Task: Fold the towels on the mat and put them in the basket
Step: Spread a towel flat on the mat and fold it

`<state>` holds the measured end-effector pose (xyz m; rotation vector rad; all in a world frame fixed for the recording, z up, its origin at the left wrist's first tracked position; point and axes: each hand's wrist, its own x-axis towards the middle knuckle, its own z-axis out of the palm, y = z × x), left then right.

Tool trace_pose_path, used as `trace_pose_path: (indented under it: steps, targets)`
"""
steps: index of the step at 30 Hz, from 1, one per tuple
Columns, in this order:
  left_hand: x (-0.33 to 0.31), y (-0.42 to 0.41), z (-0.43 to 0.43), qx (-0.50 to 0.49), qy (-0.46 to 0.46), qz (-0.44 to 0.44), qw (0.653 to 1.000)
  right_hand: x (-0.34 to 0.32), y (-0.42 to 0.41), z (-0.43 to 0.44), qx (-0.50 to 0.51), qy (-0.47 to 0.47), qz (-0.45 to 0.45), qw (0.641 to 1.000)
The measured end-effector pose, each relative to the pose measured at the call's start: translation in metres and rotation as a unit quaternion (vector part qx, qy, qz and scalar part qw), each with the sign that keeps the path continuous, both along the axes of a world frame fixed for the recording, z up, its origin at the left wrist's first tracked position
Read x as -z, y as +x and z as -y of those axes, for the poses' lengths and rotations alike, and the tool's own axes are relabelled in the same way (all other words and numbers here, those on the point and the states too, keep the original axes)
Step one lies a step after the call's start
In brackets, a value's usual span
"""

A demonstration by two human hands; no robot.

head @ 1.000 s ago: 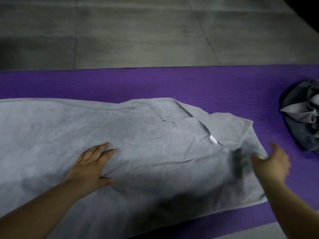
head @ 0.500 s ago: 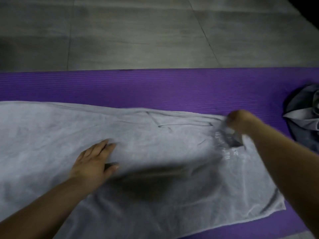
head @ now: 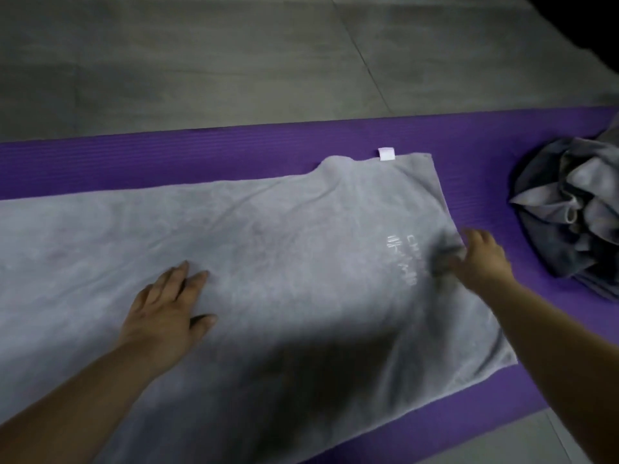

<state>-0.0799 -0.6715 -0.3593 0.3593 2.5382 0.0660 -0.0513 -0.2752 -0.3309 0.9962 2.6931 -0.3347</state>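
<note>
The left hand (head: pixel 167 313) is lying flat on the towel (head: pixel 284 246), fingers straight and close together, thumb out to the side, palm pressing the cloth a little left of the towel's middle. It is grasping nothing. The right hand (head: pixel 482 262) is sitting at the towel's right edge, thumb raised, with its fingers (head: pixel 450 259) reaching in over the cloth. They are blurred, so I cannot tell whether they are pinching the edge or only touching it.

The towel is grey and is lying spread out in a single long sheet, running off the picture to the left. White lettering (head: pixel 402 259) is showing on the towel just left of the right hand, too smeared to read. A small white tag (head: pixel 386 153) is sticking out from the towel's far edge, near its far right corner. Soft creases are running across the cloth, and the person's shadow is falling on its near part.

A purple mat (head: pixel 201 155) is lying under the towel, showing past its far, right and near edges. A crumpled pile (head: pixel 576 212) of grey and dark cloth is sitting on the mat, apart from the towel's right edge. Grey floor (head: pixel 201 61) is stretching away beyond the towel's far side.
</note>
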Motion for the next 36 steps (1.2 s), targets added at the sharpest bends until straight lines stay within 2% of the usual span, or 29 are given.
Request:
trace_pose_path:
  steps: [3, 5, 9, 12, 14, 16, 18, 20, 23, 25, 27, 31, 33, 36]
  targets:
    - [0.008, 0.008, 0.000, 0.031, 0.068, -0.055, 0.996, 0.016, 0.072, -0.008, 0.145, -0.003, -0.007, 0.989]
    - [0.017, 0.014, -0.002, 0.073, 0.084, -0.027, 0.993, 0.024, 0.101, -0.016, 0.198, -0.013, -0.004, 0.980]
    - [0.020, 0.026, -0.008, 0.131, 0.081, -0.021, 0.988, 0.019, 0.116, -0.028, 0.200, -0.033, 0.011, 0.979]
    - [0.013, 0.022, -0.006, 0.130, 0.075, -0.006, 0.989, 0.008, 0.121, -0.032, 0.230, 0.028, -0.004, 0.973]
    - [0.007, 0.020, -0.001, 0.098, 0.104, -0.006, 0.990, 0.005, 0.118, -0.020, 0.227, 0.081, -0.006, 0.970]
    - [0.001, 0.022, 0.013, 0.067, 0.103, -0.020, 0.992, 0.008, 0.101, 0.002, 0.158, 0.116, -0.049, 0.979]
    - [-0.006, 0.019, 0.032, 0.063, 0.085, -0.019, 0.994, 0.010, 0.071, 0.037, 0.028, 0.103, -0.054, 0.993]
    - [-0.015, 0.015, 0.061, 0.040, 0.069, -0.033, 0.996, 0.006, 0.030, 0.082, -0.124, 0.084, -0.043, 0.988]
    - [-0.026, 0.016, 0.115, -0.020, 0.046, -0.025, 0.998, -0.003, -0.025, 0.165, -0.312, -0.006, 0.034, 0.949]
    - [-0.028, 0.025, 0.158, -0.063, 0.047, -0.033, 0.996, -0.009, -0.054, 0.221, -0.384, -0.049, 0.050, 0.921]
    - [-0.032, 0.041, 0.198, -0.126, 0.066, -0.058, 0.988, -0.013, -0.078, 0.268, -0.424, -0.058, 0.068, 0.901]
    - [-0.010, 0.078, 0.284, -0.268, 0.096, -0.119, 0.951, -0.010, -0.124, 0.354, -0.450, -0.036, 0.085, 0.888]
    - [0.003, 0.093, 0.314, -0.330, 0.119, -0.142, 0.926, -0.005, -0.140, 0.396, -0.432, -0.016, 0.076, 0.898]
    - [0.011, 0.115, 0.354, -0.451, 0.097, -0.134, 0.877, 0.001, -0.153, 0.455, -0.399, -0.031, 0.059, 0.915]
